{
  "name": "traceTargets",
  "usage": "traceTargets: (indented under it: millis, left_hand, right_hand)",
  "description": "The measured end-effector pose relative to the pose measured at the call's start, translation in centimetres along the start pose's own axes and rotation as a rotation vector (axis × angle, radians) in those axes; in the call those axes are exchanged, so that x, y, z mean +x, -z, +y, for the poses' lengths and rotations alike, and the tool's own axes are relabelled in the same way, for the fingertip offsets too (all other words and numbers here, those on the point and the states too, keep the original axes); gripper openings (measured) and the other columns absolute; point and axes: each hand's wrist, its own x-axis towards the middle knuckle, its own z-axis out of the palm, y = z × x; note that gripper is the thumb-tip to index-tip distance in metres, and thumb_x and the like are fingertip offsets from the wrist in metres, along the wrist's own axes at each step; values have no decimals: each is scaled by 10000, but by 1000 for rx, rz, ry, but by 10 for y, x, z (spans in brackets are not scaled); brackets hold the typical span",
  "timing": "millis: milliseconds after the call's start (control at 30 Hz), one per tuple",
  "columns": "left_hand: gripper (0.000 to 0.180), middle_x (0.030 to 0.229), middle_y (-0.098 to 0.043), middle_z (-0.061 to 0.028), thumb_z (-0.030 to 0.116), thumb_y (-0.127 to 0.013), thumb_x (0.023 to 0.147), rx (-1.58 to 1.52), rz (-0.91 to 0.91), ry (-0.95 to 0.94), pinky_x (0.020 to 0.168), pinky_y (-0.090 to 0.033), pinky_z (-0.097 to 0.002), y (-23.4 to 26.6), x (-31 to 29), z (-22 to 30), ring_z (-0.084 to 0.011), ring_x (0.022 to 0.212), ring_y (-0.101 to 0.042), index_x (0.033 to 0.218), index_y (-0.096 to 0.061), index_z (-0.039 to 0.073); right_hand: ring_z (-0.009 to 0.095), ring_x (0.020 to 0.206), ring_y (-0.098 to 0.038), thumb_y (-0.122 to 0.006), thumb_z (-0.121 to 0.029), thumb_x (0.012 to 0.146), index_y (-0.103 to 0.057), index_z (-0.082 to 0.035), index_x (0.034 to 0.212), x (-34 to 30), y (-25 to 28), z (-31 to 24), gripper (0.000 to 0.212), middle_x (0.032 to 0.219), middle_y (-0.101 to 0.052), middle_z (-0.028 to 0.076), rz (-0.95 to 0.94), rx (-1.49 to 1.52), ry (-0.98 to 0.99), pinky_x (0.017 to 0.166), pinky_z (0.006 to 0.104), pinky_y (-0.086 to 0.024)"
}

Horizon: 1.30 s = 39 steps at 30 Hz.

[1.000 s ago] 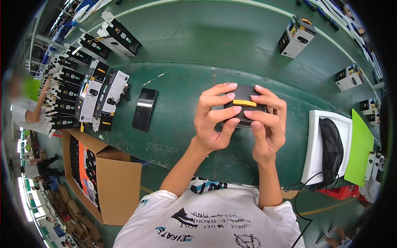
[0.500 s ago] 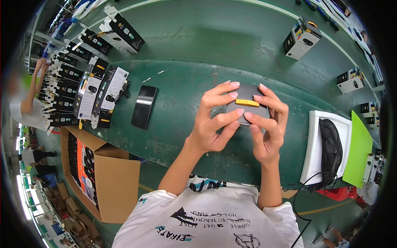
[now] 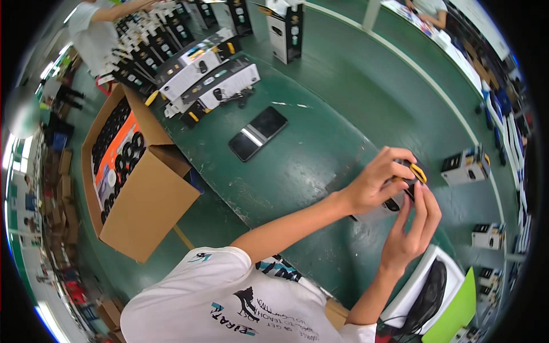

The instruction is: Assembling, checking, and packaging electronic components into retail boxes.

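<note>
Black-and-yellow device [image 3: 407, 184]: small dark item with a yellow band, held above the green table [image 3: 343, 103] at the right of the view, between both hands. Left hand [image 3: 377, 180]: fingers curled over the device's top and left side, closed on it. Right hand [image 3: 413, 231]: fingers extended upward, tips pressed against the device's underside and right edge, thumb alongside. Black phone [image 3: 258, 133]: lies flat on the table, well apart to the left. Cardboard box [image 3: 134, 188]: open, at the table's left edge, filled with black round parts. Boxed products [image 3: 209, 77]: rows at upper left. White tray [image 3: 420, 288]: bottom right, holding a dark item, beside a green sheet [image 3: 457, 308].
</note>
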Motion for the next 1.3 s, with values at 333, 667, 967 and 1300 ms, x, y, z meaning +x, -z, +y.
traceTargets:
  millis: [333,667,967,1300]
  left_hand:
    - [163,1357,-582,-139,146,-638,1075,119,27,26,1074,-452,-463,2,10,4,-352,1204,-569,1231,-612,109]
    - [116,1291,-595,-83,144,-675,1053,175,94,12,965,-497,-451,0,13,2,-321,1100,-593,1151,-631,99]
    - [210,1290,-606,-100,265,-789,994,167,77,-8,982,-522,-447,4,7,8,-312,1168,-613,1087,-682,111]
    - [153,1311,-560,-105,197,-834,950,-32,74,15,1065,-485,-429,4,-1,20,-287,1224,-594,1054,-752,122]
  right_hand:
    - [319,1057,-695,-767,82,926,-742,27,1133,22,-2,15,215,1118,-718,130,-93,20,95,887,441,-572]
    - [300,991,-700,-749,77,935,-701,23,1019,33,-1,2,112,1017,-669,104,-108,150,-94,858,433,-571]
    - [239,857,-652,-758,46,893,-636,-5,927,75,29,-10,136,933,-614,72,-482,193,-333,751,381,-566]
    - [444,1352,-566,-774,-33,918,-685,-45,1058,18,16,57,166,1320,-562,186,-325,529,-95,1180,579,-420]
